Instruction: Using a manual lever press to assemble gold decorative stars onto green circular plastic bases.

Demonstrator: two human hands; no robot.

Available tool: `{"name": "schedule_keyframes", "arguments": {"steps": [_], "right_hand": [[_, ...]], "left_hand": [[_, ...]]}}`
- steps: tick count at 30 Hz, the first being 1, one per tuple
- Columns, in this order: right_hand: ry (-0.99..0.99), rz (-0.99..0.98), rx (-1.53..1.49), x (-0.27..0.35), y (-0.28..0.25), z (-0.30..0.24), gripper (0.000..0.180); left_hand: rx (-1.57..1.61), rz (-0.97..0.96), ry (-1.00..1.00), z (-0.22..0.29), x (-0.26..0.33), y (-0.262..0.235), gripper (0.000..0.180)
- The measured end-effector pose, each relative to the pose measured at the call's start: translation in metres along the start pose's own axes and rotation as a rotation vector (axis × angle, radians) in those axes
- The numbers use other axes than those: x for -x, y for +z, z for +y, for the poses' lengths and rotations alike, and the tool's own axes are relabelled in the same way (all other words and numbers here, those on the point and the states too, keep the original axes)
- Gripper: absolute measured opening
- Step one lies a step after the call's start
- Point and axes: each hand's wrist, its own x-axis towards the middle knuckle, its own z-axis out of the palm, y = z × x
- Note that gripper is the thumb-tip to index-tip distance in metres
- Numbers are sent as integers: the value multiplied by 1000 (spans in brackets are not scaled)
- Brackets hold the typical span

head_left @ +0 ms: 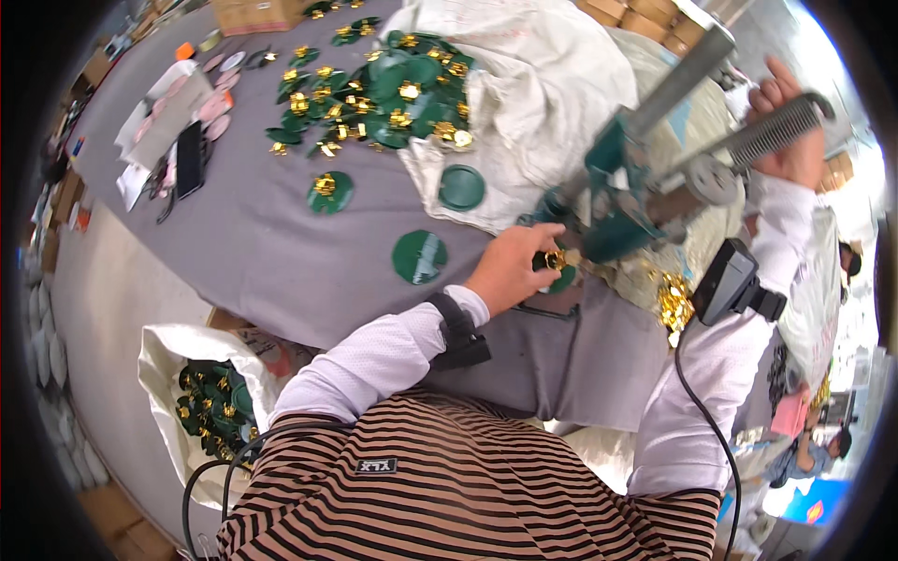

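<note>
My left hand [513,269] pinches a green disc with a gold metal clip [556,262] at the foot of a green hand press [608,192]. The press has a steel bar and a coil spring [781,129]. My right hand [788,136] is raised beside the spring with its fingers curled. What it grips is hidden behind the spring. Left of my left hand lies a plain green disc [419,257]. Farther back are another plain disc [462,188] and one with a gold clip [330,192]. Loose gold clips [673,304] lie right of the press.
A heap of clipped green discs [402,89] covers the back of the grey cloth [281,248], next to a white sack [543,56]. At the far left are a phone [190,159] and a white box [168,117]. A white bag [164,374] of clipped discs stands below, left.
</note>
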Motion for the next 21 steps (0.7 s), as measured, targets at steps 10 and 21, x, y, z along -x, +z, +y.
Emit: {"name": "schedule_keyframes", "arguments": {"steps": [10,21], "right_hand": [[-99,-292,5,3,-21,3,38],[-72,-80,96,12,9,7,39]], "left_hand": [[-430,46,-218,-28,98,-199,49],[-472,284,-417,-95,27,-211,47]]}}
